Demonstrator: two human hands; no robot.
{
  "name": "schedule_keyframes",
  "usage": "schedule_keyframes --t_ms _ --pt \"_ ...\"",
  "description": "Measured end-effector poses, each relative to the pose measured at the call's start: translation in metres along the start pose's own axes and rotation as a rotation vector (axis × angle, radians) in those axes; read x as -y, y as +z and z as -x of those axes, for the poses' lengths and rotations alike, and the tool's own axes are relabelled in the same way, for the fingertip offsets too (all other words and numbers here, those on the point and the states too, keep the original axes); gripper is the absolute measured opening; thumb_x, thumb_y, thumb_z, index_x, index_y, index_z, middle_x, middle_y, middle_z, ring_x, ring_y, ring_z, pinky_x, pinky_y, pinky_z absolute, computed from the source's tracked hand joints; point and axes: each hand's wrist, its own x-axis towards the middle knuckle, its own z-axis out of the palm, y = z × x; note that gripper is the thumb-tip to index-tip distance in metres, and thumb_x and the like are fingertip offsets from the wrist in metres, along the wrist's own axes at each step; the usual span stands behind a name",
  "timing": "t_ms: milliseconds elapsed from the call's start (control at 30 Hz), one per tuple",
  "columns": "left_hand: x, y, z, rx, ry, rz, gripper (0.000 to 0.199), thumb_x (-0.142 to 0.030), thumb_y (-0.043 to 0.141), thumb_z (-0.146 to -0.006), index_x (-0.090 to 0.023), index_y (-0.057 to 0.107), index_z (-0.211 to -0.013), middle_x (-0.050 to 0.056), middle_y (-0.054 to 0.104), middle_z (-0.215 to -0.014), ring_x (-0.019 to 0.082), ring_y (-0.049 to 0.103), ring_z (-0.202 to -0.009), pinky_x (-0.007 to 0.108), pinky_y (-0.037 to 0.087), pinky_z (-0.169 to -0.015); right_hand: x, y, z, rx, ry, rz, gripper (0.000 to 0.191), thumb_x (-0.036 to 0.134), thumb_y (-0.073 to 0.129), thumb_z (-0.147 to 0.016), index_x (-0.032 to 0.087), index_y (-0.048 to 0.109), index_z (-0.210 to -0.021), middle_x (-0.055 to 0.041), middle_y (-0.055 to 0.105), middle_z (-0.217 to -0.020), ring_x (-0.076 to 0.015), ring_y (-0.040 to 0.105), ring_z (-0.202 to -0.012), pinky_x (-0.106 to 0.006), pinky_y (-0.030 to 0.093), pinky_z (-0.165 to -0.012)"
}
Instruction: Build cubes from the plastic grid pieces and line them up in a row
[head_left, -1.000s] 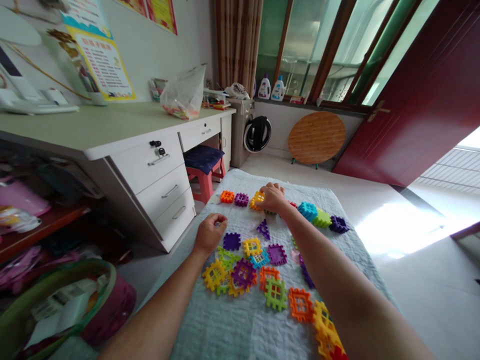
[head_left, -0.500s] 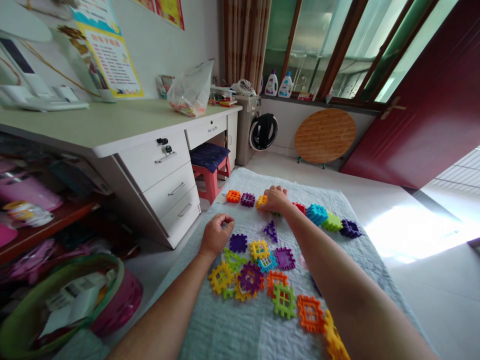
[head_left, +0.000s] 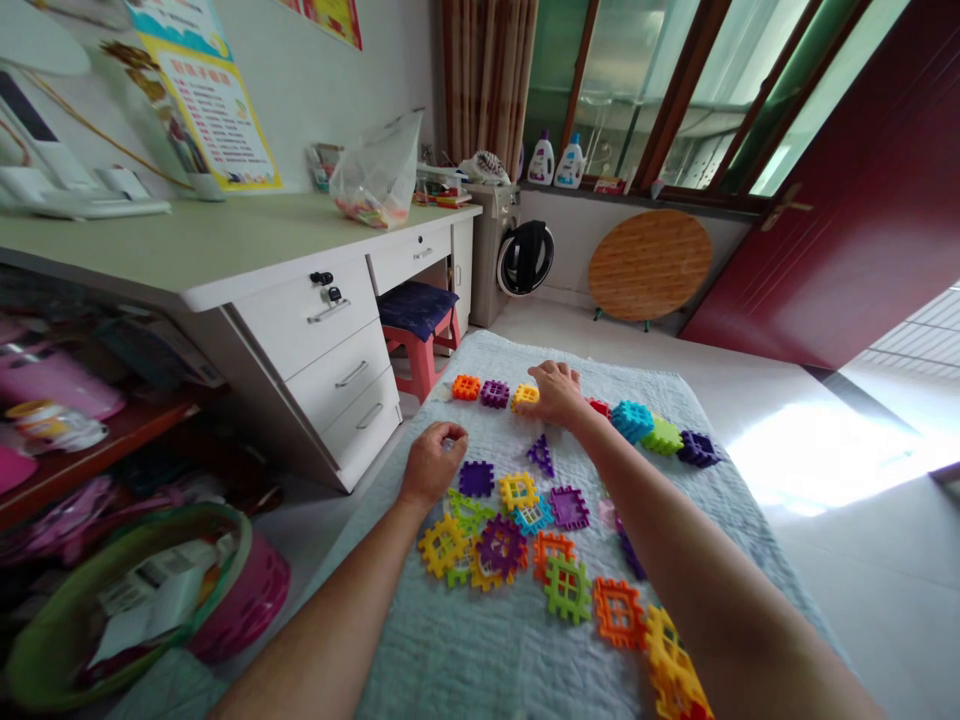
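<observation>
Right hand [head_left: 559,393] is edging slightly rightward, fingers arching at the yellow block [head_left: 525,397] in the far row [head_left: 633,421] on the cloth [head_left: 457,660], apparently spaced by colour, grip unclear, while left hand [head_left: 433,464] is resting curled near a purple piece [head_left: 477,479], contents hidden.

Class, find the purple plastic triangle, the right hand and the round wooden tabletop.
Purple plastic triangle [head_left: 541,456], head view: its middle.
Right hand [head_left: 556,392], head view: its back.
Round wooden tabletop [head_left: 650,264], head view: flat face.
</observation>
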Motion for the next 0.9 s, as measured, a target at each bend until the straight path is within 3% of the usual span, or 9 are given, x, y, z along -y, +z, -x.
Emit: schedule_keyframes --t_ms 67,167,367,500,733,900 --pt "0.0 0.001 0.0 -0.006 -0.005 -0.009 0.014 -0.027 0.053 -0.078 -0.018 0.064 -0.077 0.002 0.065 -0.081 0.017 0.061 -0.081 0.029 0.046 -0.08 0.002 -0.009 0.022 -0.032 -0.123 -0.089 0.049 0.04 0.063 -0.076 0.017 0.057 -0.119 -0.0131 0.056 -0.116 -0.0282 0.048 -0.105 -0.039 0.036 -0.088" --pt "0.0 0.001 0.0 -0.003 0.004 -0.028 0.014 -0.027 0.052 -0.078 -0.018 0.064 -0.078 0.002 0.066 -0.082 0.018 0.061 -0.081 0.03 0.046 -0.081 0.002 -0.016 0.064 0.087 -0.331 -0.247 0.032 0.028 0.062 -0.079 0.016 0.06 -0.108 -0.0086 0.063 -0.099 -0.0201 0.055 -0.09 -0.031 0.04 -0.08" --pt "-0.001 -0.002 0.002 0.095 0.075 -0.039 0.012 -0.025 0.054 -0.077 -0.018 0.064 -0.079 0.003 0.066 -0.084 0.018 0.062 -0.084 0.03 0.047 -0.083 -0.018 -0.017 0.151 0.199 -0.301 -0.312 0.026 0.027 0.06 -0.082 0.018 0.061 -0.107 -0.0067 0.065 -0.094 -0.0187 0.059 -0.084 -0.031 0.044 -0.075" --pt "-0.003 -0.004 0.005 0.173 0.124 -0.054 0.012 -0.023 0.056 -0.075 -0.019 0.065 -0.082 0.002 0.065 -0.086 0.018 0.061 -0.086 0.029 0.047 -0.083 -0.009 -0.022 0.189 0.235 -0.318 -0.404 0.033 0.026 0.059 -0.083 0.019 0.058 -0.116 -0.0081 0.063 -0.108 -0.0205 0.056 -0.098 -0.035 0.043 -0.087" --pt "-0.004 -0.005 0.007 0.194 0.167 -0.074 0.012 -0.02 0.055 -0.075 -0.019 0.065 -0.082 0.002 0.064 -0.086 0.017 0.06 -0.084 0.029 0.047 -0.082 0.054 -0.013 0.204 0.189 -0.406 -0.307 0.052 0.016 0.056 -0.08 0.025 0.048 -0.131 -0.005 0.049 -0.136 -0.0267 0.04 -0.118 -0.042 0.036 -0.099" --pt "-0.003 -0.005 0.008 0.199 0.16 -0.074 0.012 -0.02 0.055 -0.075 -0.019 0.064 -0.082 0.002 0.065 -0.085 0.017 0.061 -0.084 0.03 0.047 -0.082 0.065 0.002 0.199 0.157 -0.382 -0.232 0.024 0.018 0.047 -0.089 0.023 0.059 -0.11 -0.0064 0.062 -0.11 -0.0237 0.045 -0.103 -0.037 0.038 -0.088"
